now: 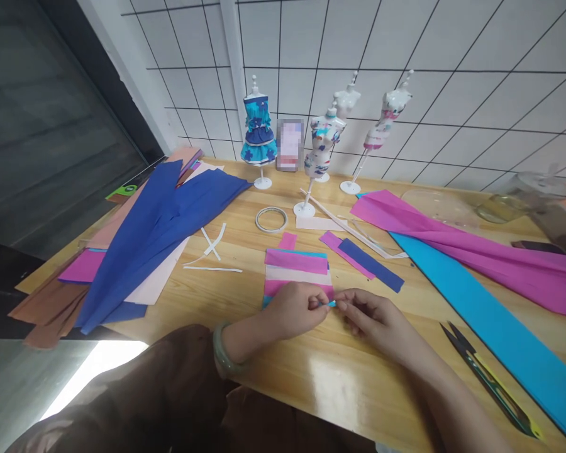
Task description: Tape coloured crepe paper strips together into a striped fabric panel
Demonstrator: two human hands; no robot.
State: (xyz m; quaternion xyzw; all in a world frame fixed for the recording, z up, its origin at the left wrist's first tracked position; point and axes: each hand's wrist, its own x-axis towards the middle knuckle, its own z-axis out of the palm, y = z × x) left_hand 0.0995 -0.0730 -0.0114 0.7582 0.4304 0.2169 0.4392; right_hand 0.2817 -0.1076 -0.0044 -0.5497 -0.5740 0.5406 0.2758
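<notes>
My left hand (298, 309) is closed in a pinch at the lower right corner of a striped panel (297, 275) of pink, pale and blue crepe paper. My right hand (365, 314) pinches from the other side, its fingertips close to the left ones. Between the two sets of fingertips shows a small bit of blue paper (332, 304). Part of the panel's lower edge is hidden behind my left hand. Beyond the panel lie a pink paper piece (287, 241) and a dark blue strip (371, 264) across a pink one.
Scissors (490, 380) lie at the right beside a long blue sheet (481, 314) and a magenta sheet (453, 242). Small mannequins stand at the back, one in a blue dress (258, 132). A tape roll (271, 219) and a dark blue sheet (155, 226) are farther left.
</notes>
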